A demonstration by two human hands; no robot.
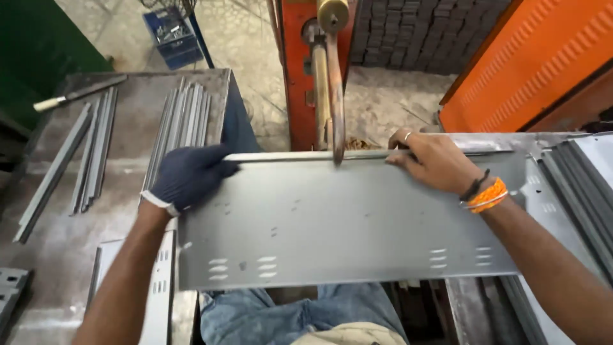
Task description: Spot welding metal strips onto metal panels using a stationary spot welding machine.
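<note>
Sheet-metal panel (pixel 345 223), flat, grey and matte with small louvre slots near its lower corners, lies across your lap with its long axis running left to right. Your left hand (pixel 188 176), in a dark knit glove, grips the panel's upper left corner. A brass-coloured welding arm (pixel 334 83) comes down onto the folded far edge at mid-length. Your bare right hand (pixel 434 160) presses that edge, fingers curled over it
</note>
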